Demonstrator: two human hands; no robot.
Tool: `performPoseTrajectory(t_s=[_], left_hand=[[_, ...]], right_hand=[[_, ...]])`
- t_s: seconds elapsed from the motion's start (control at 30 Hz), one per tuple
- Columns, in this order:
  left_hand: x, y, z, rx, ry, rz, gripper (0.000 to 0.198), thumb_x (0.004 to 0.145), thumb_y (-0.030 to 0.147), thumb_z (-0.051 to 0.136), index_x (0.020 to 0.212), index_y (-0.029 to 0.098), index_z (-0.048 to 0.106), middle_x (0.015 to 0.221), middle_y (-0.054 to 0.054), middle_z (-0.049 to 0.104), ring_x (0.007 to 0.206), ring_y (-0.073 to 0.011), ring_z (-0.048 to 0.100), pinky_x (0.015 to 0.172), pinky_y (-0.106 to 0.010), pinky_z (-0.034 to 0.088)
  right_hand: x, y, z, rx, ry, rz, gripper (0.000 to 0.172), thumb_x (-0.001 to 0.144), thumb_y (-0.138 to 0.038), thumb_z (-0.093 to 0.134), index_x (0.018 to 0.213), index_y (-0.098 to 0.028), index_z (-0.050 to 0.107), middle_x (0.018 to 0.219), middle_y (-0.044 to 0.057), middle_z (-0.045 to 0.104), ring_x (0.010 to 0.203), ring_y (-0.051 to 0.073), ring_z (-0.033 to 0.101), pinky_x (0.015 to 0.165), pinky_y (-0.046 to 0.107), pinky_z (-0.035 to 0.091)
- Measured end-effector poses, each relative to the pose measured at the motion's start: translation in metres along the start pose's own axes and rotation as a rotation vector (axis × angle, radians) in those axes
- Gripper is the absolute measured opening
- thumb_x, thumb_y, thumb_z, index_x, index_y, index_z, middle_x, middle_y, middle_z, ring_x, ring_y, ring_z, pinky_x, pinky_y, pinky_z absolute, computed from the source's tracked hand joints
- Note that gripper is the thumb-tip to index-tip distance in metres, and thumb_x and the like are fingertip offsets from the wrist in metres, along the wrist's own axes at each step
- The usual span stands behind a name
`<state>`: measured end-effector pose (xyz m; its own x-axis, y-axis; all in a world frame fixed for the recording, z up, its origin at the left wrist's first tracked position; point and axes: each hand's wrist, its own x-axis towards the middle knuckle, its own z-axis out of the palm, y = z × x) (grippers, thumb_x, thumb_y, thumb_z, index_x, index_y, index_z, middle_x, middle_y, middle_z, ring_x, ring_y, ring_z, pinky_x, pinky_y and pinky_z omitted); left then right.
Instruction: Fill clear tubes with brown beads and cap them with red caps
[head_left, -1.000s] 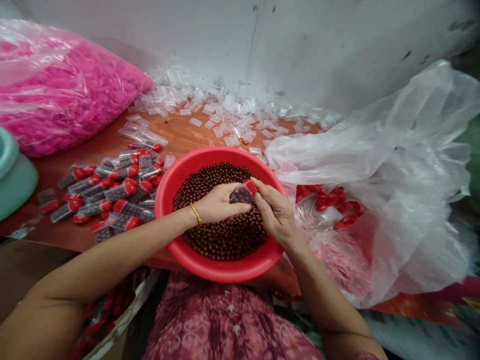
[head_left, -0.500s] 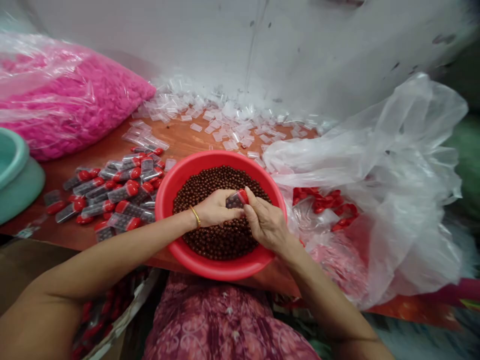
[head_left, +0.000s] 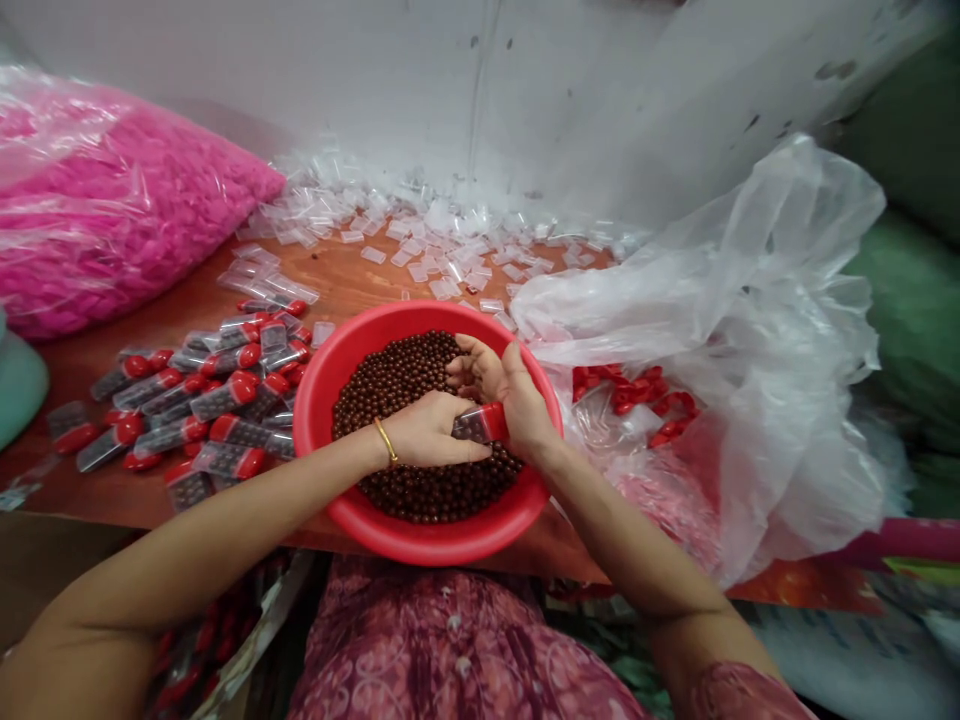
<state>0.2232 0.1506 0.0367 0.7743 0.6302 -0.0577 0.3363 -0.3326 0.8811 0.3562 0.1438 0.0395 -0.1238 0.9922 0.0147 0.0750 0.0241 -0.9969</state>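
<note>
My left hand point(head_left: 425, 432), with a gold bangle at its wrist, grips a small clear plastic container point(head_left: 471, 427) of brown balls with a red cap. It is held lying sideways above the red basin point(head_left: 420, 545). Against the capped end rests the palm of my right hand point(head_left: 517, 395), its fingers apart and slightly curled. Small round brown balls point(head_left: 397, 375) fill much of the basin below both hands. To the left lies a heap of similar filled, red-capped containers point(head_left: 225, 400).
A clear bag of pink pieces point(head_left: 127, 200) sits at the left, near a pale green tub point(head_left: 19, 380). Clear plastic pieces point(head_left: 420, 240) lie scattered along the wall. On the right, a crumpled clear bag point(head_left: 750, 350) stands by loose red caps point(head_left: 637, 390).
My right hand's fingers have gone from closed around the red cap to spread, with the palm now against it. The left hand keeps its hold. The whole view has shifted slightly.
</note>
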Motion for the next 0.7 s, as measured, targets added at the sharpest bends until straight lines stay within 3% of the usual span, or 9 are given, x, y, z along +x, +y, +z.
performPoseTrajectory(t_s=[0.07,0.17,0.3,0.4,0.5,0.57,0.63,0.7], left_hand=[[-0.002,0.002,0.0,0.098,0.006,0.03,0.02,0.069,0.028,0.057,0.058,0.016,0.046,0.053,0.005,0.045,0.049,-0.0072,0.039,0.048,-0.02,0.031],[-0.006,0.002,0.001,0.291,0.001,0.03,0.011,0.07,0.026,0.056,0.068,0.015,0.056,0.062,-0.001,0.058,0.054,-0.0117,0.049,0.054,-0.022,0.039],[-0.009,-0.003,0.005,0.511,-0.063,-0.004,0.02,0.072,0.025,0.056,0.085,0.011,0.063,0.081,-0.011,0.068,0.07,-0.021,0.062,0.065,-0.029,0.047],[-0.007,0.0,0.006,0.516,-0.047,0.0,0.021,0.075,0.03,0.055,0.085,0.013,0.062,0.08,-0.01,0.068,0.07,-0.0218,0.062,0.064,-0.029,0.046],[-0.009,0.012,-0.005,0.429,0.092,-0.014,0.022,0.078,0.036,0.053,0.078,0.015,0.06,0.072,-0.005,0.066,0.063,-0.0172,0.06,0.06,-0.026,0.043],[-0.019,0.02,-0.022,0.379,0.217,-0.045,0.025,0.079,0.04,0.051,0.078,0.016,0.059,0.07,-0.002,0.065,0.062,-0.0153,0.058,0.059,-0.024,0.042],[-0.037,0.022,-0.047,0.365,0.359,-0.115,0.03,0.079,0.044,0.05,0.085,0.017,0.061,0.076,-0.002,0.067,0.067,-0.0155,0.06,0.063,-0.024,0.043],[-0.062,0.014,-0.075,0.424,0.493,-0.271,0.038,0.079,0.051,0.047,0.097,0.02,0.06,0.085,0.0,0.069,0.075,-0.0173,0.061,0.069,-0.026,0.044]], right_hand=[[0.001,0.002,0.001,-0.098,-0.089,0.012,0.075,0.09,-0.055,-0.005,0.138,-0.019,0.039,0.105,0.008,0.064,0.094,0.015,0.06,0.087,0.033,0.047],[-0.002,0.012,-0.001,-0.227,-0.186,-0.063,0.073,0.09,-0.059,0.003,0.144,-0.018,0.03,0.129,0.01,0.054,0.117,0.016,0.051,0.106,0.038,0.035],[-0.01,0.024,0.001,-0.322,-0.25,-0.121,0.074,0.087,-0.066,0.015,0.141,-0.02,0.036,0.142,0.008,0.043,0.128,0.018,0.042,0.111,0.04,0.027],[-0.01,0.014,0.002,-0.28,-0.273,-0.085,0.074,0.088,-0.065,0.009,0.139,-0.021,0.04,0.135,0.008,0.051,0.124,0.018,0.047,0.107,0.039,0.034],[0.005,-0.008,-0.006,-0.194,-0.197,-0.097,0.082,0.087,-0.057,-0.011,0.137,-0.021,0.042,0.121,0.009,0.061,0.113,0.016,0.056,0.094,0.037,0.045],[0.026,-0.016,-0.021,-0.208,-0.114,-0.166,0.084,0.087,-0.054,-0.015,0.134,-0.019,0.045,0.115,0.01,0.064,0.105,0.016,0.06,0.088,0.035,0.048],[0.054,-0.015,-0.041,-0.354,-0.019,-0.234,0.078,0.09,-0.053,-0.009,0.132,-0.015,0.045,0.113,0.011,0.064,0.102,0.016,0.061,0.085,0.033,0.048],[0.083,-0.004,-0.065,-0.711,0.039,-0.203,0.069,0.094,-0.046,-0.004,0.132,-0.011,0.044,0.117,0.013,0.062,0.105,0.016,0.059,0.087,0.031,0.047]])
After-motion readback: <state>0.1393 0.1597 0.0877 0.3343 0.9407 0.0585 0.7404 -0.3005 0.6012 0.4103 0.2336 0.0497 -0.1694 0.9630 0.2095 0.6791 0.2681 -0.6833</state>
